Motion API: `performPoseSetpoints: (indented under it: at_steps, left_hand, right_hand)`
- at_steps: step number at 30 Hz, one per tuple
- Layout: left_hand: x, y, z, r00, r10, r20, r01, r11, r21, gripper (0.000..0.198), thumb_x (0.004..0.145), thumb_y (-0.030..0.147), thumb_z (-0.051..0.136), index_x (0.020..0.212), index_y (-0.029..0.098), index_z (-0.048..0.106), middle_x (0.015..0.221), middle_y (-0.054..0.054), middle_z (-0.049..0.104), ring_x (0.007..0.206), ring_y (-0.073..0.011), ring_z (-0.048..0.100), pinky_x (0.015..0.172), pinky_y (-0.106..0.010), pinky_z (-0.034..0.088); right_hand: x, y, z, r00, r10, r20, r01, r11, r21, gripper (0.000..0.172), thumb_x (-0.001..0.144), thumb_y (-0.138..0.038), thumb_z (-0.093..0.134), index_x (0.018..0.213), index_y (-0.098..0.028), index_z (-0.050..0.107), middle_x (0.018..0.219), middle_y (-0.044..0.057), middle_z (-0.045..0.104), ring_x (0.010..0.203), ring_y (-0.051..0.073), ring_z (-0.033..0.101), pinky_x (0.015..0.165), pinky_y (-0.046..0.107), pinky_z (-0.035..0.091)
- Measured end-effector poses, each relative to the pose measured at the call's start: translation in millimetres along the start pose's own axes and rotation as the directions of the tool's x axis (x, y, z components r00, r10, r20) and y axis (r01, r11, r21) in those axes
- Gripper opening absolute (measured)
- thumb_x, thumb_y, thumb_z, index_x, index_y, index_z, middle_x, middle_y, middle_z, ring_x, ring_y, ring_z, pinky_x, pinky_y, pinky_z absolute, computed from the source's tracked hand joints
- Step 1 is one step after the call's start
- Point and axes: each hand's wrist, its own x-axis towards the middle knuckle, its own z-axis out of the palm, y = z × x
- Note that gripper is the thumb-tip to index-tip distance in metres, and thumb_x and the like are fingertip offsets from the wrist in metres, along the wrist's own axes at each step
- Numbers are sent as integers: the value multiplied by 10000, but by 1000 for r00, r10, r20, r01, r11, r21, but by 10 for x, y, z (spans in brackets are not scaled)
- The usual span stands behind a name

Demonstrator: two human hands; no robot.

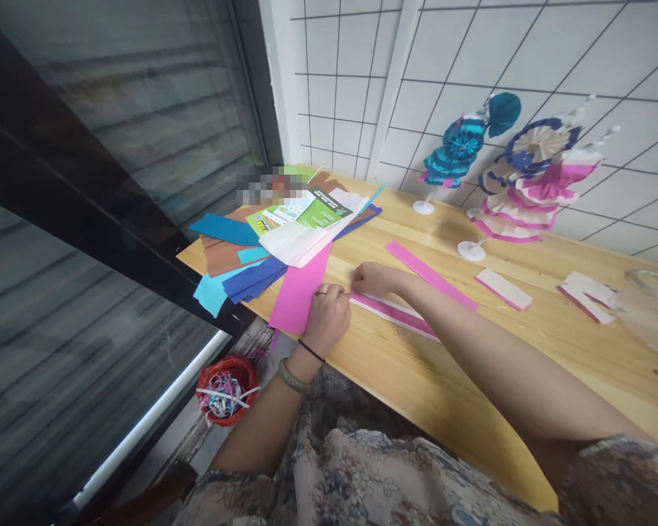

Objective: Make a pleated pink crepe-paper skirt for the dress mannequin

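Observation:
A narrow pink paper strip (pixel 392 310) with white bands along its long edges lies on the wooden table. At its left end, my left hand (pixel 329 318) is closed with curled fingers pressed to the strip's tip. My right hand (pixel 376 279) pinches at the same end, just beside the left; its fingertips are partly hidden. The right forearm passes over the strip's far end. Behind that arm lies a second pink strip (pixel 428 274). A wider pink paper sheet (pixel 299 292) sits under and beside my left hand.
Blue, brown and turquoise papers (pixel 227 230) fan out at the left under a green printed packet (pixel 321 212). Paper figures on stands (pixel 455 153) line the wall. Cut pieces (pixel 504 288) and a tape roll (pixel 652 281) lie right. A red bin (pixel 227 418) holds scraps below.

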Motion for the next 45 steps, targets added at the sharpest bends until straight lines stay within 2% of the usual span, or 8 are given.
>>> performPoseSetpoints:
  at_steps: [7,15,23,27,31,45]
  left_hand:
    - [-3,-9,18,1000,-3,5,3,1000,-2,181,837,144,471,904,177,636,964,-79,570,969,-214,481,842,-367,403]
    - [-1,-10,16,1000,-10,22,10,1000,-1,172,834,148,475,891,179,634,979,-74,568,977,-209,477,861,-357,394]
    - [9,4,-4,999,-14,30,15,1000,-6,181,837,146,470,912,175,632,967,-79,564,976,-210,474,859,-355,393]
    - [14,22,-20,999,-14,32,14,1000,8,200,845,142,450,946,173,620,967,-78,567,971,-213,477,853,-354,394]
    - [10,26,-18,999,-9,41,8,1000,28,169,840,139,457,866,170,621,1002,-76,566,987,-215,477,845,-349,394]
    - [10,14,6,1000,-1,17,1,1000,9,168,852,170,470,902,181,630,987,-71,569,988,-211,478,856,-356,392]
  right_hand:
    - [94,23,-41,998,39,42,-40,999,32,252,721,-276,538,841,-131,705,825,74,684,738,184,598,603,241,394]
    - [113,86,-89,995,18,94,-28,995,100,235,686,-257,570,856,-165,704,833,31,682,768,176,595,622,227,407]
    - [83,118,-69,997,-18,80,8,993,121,209,701,-248,551,816,-146,693,785,31,660,729,156,571,618,215,402]
    - [73,101,-51,998,-19,62,12,994,105,235,727,-314,538,792,-143,686,765,38,651,702,154,561,602,222,395]
    - [97,69,-27,999,9,47,-13,997,75,247,714,-320,545,772,-127,688,744,62,648,673,169,562,570,241,381]
    - [84,115,-43,998,-21,65,13,992,122,271,715,-276,530,873,-135,699,858,58,684,771,177,594,631,222,412]
